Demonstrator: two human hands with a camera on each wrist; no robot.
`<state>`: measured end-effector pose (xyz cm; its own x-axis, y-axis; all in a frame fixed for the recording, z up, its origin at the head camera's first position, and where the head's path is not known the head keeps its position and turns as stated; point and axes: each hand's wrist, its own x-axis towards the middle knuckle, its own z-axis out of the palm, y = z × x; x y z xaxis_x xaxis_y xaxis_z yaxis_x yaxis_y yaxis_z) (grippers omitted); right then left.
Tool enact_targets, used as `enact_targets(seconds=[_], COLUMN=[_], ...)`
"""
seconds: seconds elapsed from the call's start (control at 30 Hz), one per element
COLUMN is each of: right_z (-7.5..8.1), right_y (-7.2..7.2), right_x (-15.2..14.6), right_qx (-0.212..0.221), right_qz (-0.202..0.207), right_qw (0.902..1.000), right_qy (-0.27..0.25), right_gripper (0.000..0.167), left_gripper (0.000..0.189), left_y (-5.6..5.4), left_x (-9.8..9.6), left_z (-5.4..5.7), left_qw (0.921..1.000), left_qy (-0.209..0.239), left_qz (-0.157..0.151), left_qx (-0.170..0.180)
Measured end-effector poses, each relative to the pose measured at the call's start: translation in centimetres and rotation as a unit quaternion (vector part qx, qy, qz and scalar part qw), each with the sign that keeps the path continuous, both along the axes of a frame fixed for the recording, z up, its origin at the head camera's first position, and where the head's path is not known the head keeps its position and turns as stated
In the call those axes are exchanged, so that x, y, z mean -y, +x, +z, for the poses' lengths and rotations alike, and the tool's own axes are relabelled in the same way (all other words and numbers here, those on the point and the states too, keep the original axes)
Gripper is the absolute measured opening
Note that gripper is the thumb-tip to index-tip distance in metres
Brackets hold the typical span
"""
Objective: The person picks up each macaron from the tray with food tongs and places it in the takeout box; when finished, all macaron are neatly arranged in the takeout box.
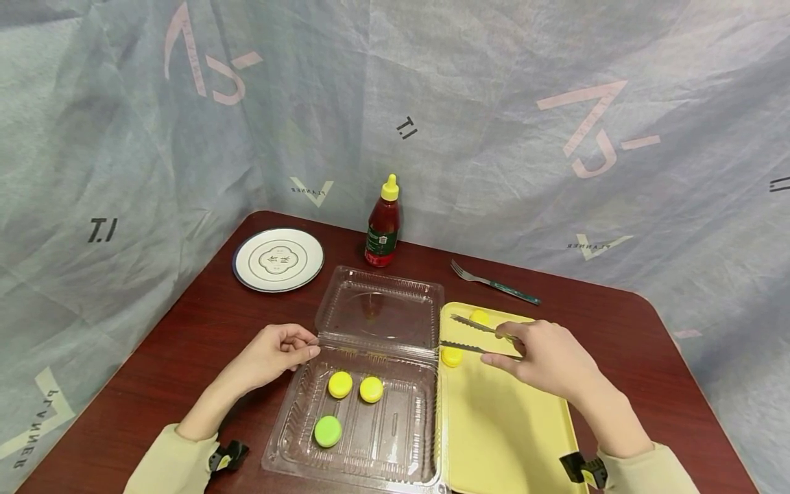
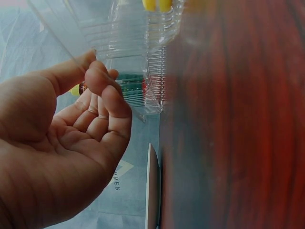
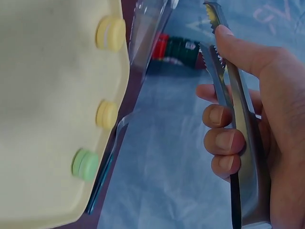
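Note:
My left hand (image 1: 271,357) pinches the left edge of a clear plastic clamshell container (image 1: 395,463), near its hinge; the lid (image 1: 413,302) lies folded back. Two yellow macarons (image 1: 340,385) and a green macaron (image 1: 328,431) sit in its base. In my right hand (image 1: 543,357) are metal tongs (image 3: 245,143), their serrated tips apart with nothing between them. They hover over a yellow tray (image 1: 506,439) that bears two yellow macarons (image 3: 110,33). A pale green macaron (image 3: 86,164) on this tray shows in the right wrist view; in the head view my right hand hides it.
A white plate (image 1: 302,264) with a blue rim stands at the back left. Behind the container is a red sauce bottle (image 1: 384,230) with a yellow cap. Beyond the tray lies a fork (image 1: 503,287). Grey printed cloth (image 1: 463,82) hangs around the table.

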<state>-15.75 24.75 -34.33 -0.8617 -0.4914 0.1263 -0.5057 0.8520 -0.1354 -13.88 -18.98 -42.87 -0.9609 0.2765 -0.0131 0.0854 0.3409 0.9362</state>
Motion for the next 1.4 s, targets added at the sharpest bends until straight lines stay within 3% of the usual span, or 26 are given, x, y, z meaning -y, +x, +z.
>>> enact_targets(seconds=[0.27, 0.67, 1.0, 1.4], right_z=[0.1, -1.0, -2.0, -3.3], right_y=[-0.7, -2.1, -2.7, -3.3], right_x=[-2.6, -5.9, -8.2, -10.5], right_qx=[0.017, 0.032, 0.034, 0.056], right_qz=[-0.047, -0.086, -0.095, -0.118], right_qw=[0.9987, 0.9957, 0.9949, 0.9914], right_qy=[-0.004, -0.003, 0.0, 0.008], right_gripper=[0.05, 0.051, 0.04, 0.045], left_gripper=[0.02, 0.02, 0.021, 0.021], left_y=[0.0, 0.0, -0.1, -0.1], left_x=[0.0, 0.1, 0.1, 0.1], left_z=[-0.1, -0.1, -0.1, -0.1], left_qw=[1.0, 1.0, 0.9999, 0.9999], left_qy=[0.0, -0.005, -0.003, 0.0], left_qz=[0.002, -0.003, -0.008, -0.013], left_qx=[0.001, -0.005, -0.007, -0.004])
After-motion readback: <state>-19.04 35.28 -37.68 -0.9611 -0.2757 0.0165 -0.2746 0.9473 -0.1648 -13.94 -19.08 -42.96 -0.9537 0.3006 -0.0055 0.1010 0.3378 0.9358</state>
